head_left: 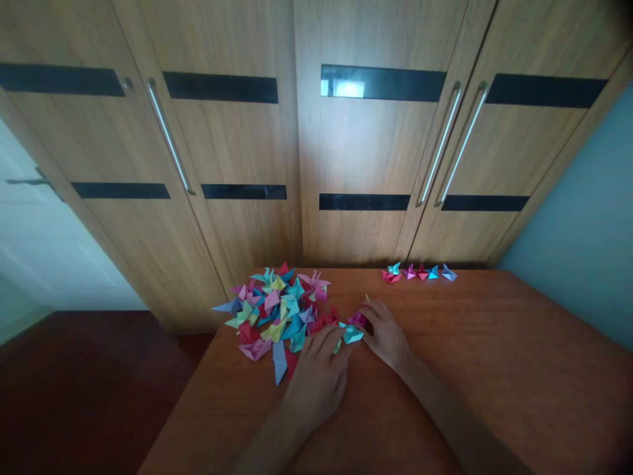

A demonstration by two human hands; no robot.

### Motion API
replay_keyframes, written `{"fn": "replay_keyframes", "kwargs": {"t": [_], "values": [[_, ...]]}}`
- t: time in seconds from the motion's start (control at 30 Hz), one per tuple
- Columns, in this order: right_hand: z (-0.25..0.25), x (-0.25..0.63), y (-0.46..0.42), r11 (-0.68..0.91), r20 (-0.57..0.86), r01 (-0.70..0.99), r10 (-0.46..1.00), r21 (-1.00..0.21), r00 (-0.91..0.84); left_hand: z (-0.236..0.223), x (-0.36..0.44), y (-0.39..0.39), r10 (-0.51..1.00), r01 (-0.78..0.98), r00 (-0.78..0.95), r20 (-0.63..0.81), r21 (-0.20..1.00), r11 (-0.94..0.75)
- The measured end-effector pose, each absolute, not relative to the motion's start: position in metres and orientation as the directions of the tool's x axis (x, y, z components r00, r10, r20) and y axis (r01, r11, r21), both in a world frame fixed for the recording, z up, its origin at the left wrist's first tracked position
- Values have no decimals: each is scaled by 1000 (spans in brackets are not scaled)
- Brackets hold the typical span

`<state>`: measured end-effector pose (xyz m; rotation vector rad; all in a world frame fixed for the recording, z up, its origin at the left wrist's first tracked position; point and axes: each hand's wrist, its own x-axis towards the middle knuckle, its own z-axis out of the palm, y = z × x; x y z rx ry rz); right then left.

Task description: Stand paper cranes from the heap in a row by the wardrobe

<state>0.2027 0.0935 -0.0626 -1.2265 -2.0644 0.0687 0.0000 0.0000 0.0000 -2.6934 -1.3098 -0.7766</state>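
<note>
A heap of folded paper cranes (271, 310) in many colours lies on the wooden table, left of centre. My left hand (320, 376) rests at the heap's near right side, palm down with its fingers stretched forward. Close to those fingertips is a turquoise paper crane (353, 334), just apart from the heap. My right hand (386, 336) is right of it, with thumb and fingers closed round a magenta paper crane (358, 320). A small yellow tip (366, 297) shows by the right fingertips; what it belongs to is hidden.
Along the table's (494, 369) far edge stands a row of several cranes, including a red one (391, 278) and a pale lilac one (449, 273). A wooden wardrobe (366, 152) with long metal handles rises right behind the table. A white door (44, 224) is at far left.
</note>
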Motion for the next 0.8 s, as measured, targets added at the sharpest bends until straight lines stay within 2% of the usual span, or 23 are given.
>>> {"fn": "replay_keyframes", "kwargs": {"t": [0.2,0.5,0.8], "values": [[-68,192,85,571,591,692,766,-443,-254,-5,-29,-7,734,769,468,493,182,-613],[-53,180,76,575,543,755,762,-314,-354,-13,-69,-13,760,789,333,558,276,-548],[-48,180,81,553,551,765,771,-330,-320,-17,-75,-9,759,778,231,609,354,-520]]}}
